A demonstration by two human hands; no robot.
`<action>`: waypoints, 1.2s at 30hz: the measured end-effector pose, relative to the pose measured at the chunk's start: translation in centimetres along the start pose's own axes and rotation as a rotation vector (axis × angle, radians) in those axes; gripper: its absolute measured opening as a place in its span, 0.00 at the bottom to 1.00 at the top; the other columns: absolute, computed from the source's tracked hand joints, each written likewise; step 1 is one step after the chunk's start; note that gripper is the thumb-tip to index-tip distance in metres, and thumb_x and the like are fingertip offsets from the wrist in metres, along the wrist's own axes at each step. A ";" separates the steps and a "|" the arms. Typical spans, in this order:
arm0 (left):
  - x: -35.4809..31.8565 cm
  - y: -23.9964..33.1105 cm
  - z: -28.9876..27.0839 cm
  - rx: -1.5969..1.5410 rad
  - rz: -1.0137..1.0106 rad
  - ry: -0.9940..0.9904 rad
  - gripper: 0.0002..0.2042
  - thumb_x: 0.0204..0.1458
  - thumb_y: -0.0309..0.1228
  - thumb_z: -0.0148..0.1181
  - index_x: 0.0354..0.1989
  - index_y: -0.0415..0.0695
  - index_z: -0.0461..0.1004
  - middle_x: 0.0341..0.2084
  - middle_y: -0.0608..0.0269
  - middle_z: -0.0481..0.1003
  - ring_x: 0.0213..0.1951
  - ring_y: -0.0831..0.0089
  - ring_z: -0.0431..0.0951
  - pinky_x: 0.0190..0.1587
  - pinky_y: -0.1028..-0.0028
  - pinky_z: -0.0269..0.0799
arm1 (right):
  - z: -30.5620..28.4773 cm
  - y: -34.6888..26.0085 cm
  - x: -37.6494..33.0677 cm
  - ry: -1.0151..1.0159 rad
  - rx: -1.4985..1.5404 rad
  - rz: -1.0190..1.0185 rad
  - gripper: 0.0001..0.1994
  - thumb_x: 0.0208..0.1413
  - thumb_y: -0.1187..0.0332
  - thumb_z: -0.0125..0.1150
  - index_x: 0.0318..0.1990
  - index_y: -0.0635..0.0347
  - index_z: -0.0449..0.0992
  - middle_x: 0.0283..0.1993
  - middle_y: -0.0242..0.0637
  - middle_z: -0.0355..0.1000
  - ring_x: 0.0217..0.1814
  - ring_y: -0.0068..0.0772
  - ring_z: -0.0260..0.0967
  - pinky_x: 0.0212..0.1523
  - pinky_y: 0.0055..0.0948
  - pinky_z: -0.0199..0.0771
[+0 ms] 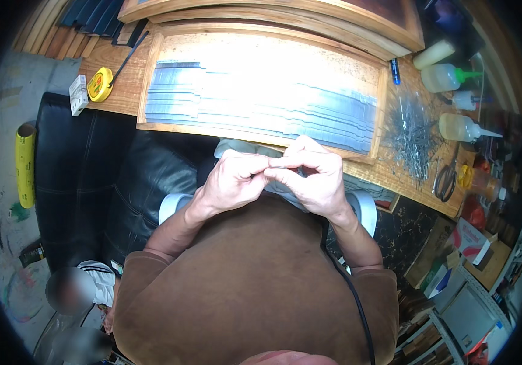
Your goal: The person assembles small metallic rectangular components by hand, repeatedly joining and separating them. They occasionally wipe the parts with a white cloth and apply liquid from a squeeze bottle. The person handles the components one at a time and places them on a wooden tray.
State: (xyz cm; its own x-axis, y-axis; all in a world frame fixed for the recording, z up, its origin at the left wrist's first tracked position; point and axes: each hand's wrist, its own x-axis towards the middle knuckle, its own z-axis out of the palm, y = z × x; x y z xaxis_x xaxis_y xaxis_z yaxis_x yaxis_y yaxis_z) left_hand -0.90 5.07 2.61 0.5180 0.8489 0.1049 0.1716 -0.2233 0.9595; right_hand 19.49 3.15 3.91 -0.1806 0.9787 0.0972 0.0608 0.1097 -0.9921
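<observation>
Left hand and right hand, fingers pinched on a thin metal pin, should bend it gently above the wooden bench.

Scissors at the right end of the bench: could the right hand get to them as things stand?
Probably yes. The scissors lie uncovered on the bench top beside the pile of thin metal pins, but the right hand is pinched with the left hand on something small.
</observation>
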 end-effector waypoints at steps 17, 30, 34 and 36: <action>-0.9 0.9 4.8 -0.445 -0.241 0.021 0.06 0.61 0.22 0.68 0.43 0.32 0.84 0.35 0.59 0.86 0.37 0.77 0.83 0.42 0.76 0.81 | 1.7 5.9 -9.8 0.247 0.161 0.214 0.16 0.59 0.80 0.73 0.36 0.61 0.65 0.31 0.32 0.76 0.37 0.14 0.75 0.34 0.23 0.77; -1.2 1.1 6.9 -0.291 -0.074 -0.099 0.20 0.63 0.30 0.68 0.61 0.35 0.77 0.49 0.49 0.85 0.49 0.67 0.86 0.54 0.69 0.81 | 0.8 5.9 -13.9 0.423 0.041 0.068 0.16 0.63 0.81 0.68 0.34 0.61 0.62 0.34 0.42 0.82 0.39 0.25 0.82 0.37 0.26 0.84; -1.7 -0.7 6.3 -0.385 -0.110 -0.013 0.22 0.66 0.34 0.66 0.64 0.34 0.74 0.49 0.50 0.85 0.52 0.69 0.84 0.55 0.70 0.79 | -0.4 6.3 -12.5 0.487 0.012 -0.170 0.17 0.63 0.82 0.67 0.34 0.60 0.60 0.37 0.48 0.83 0.41 0.34 0.86 0.37 0.27 0.85; -1.7 -0.9 6.4 -0.303 -0.181 -0.019 0.20 0.68 0.35 0.63 0.62 0.33 0.76 0.48 0.50 0.84 0.51 0.68 0.84 0.55 0.70 0.80 | -2.3 7.7 -11.3 0.492 0.370 0.374 0.17 0.64 0.82 0.66 0.33 0.58 0.60 0.39 0.52 0.82 0.40 0.37 0.85 0.37 0.30 0.88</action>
State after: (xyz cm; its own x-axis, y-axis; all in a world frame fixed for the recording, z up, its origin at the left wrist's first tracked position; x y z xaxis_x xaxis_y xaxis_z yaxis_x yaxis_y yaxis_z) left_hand 3.45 0.80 -0.07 0.5180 0.8520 -0.0760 0.0068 0.0848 0.9964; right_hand 24.25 -6.61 -4.69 0.2562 0.9134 -0.3164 -0.3200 -0.2288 -0.9194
